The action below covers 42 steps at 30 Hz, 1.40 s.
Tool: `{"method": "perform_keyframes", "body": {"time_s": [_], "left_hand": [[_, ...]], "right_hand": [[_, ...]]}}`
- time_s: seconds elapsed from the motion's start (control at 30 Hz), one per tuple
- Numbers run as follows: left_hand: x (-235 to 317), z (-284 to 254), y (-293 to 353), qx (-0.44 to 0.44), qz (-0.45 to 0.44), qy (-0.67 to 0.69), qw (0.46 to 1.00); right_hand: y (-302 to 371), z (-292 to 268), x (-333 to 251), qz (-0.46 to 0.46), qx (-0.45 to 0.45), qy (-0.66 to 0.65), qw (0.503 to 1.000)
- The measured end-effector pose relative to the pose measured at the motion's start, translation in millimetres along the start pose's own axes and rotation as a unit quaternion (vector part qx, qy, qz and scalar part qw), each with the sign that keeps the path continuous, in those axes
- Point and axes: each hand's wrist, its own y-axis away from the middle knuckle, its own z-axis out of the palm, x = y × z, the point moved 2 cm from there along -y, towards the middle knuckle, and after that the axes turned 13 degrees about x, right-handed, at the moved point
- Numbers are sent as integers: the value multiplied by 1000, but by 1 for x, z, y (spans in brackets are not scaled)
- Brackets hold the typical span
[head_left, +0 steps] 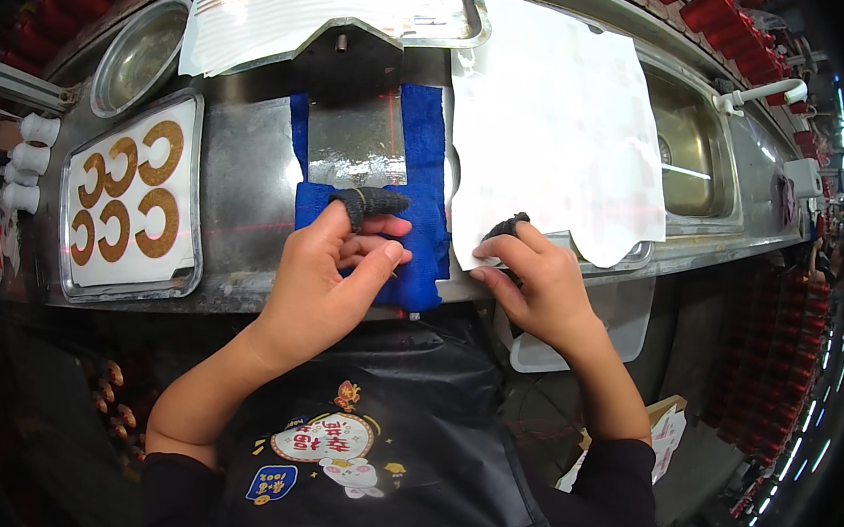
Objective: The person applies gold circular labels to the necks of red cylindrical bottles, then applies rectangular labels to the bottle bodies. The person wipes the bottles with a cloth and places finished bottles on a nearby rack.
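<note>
My right hand [539, 279] pinches the near left corner of a large white sheet [565, 125] between thumb and fingers. A black finger cover [505, 227] is on its index finger. My left hand [329, 273] is over the front of a blue cloth [415, 253], fingers loosely bent and thumb apart from the index finger, which also wears a black cover [372, 204]. Nothing clear shows in it. Just beyond lies a wet, shiny metal plate [357, 147] on the cloth, below a dark metal bracket [344, 61]. A thin red light line crosses the plate.
Left on the steel counter [245, 163], a tray [193, 243] holds several gold C-shaped pieces [121, 169]. Behind are a metal bowl [139, 53] and striped white sheets [303, 12]. A sink [698, 152] with white tap [763, 95] is right; a white bin [581, 343] stands below.
</note>
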Motion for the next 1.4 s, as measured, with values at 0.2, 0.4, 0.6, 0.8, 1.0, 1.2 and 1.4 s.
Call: {"method": "perform_keyframes", "body": {"time_s": [0.2, 0.4, 0.6, 0.8, 1.0, 1.2, 1.4], "left_hand": [[5, 34, -15, -95, -73, 29, 992], [8, 44, -17, -92, -23, 24, 995], [4, 41, -20, -103, -121, 73, 985], [4, 42, -24, -109, -130, 91, 981], [2, 43, -25, -98, -120, 90, 984], [7, 41, -21, -91, -125, 71, 985], [14, 40, -17, -102, -113, 14, 988]], "right_hand": [[1, -3, 0, 136, 19, -88, 987], [-17, -11, -3, 224, -68, -77, 969], [-36, 0, 2, 224, -71, -92, 968], [-42, -1, 9, 226, -114, -108, 961], [-46, -4, 15, 249, -152, -140, 946], [-45, -13, 31, 295, -110, -150, 937], [-55, -81, 77, 217, 130, 18, 967]]}}
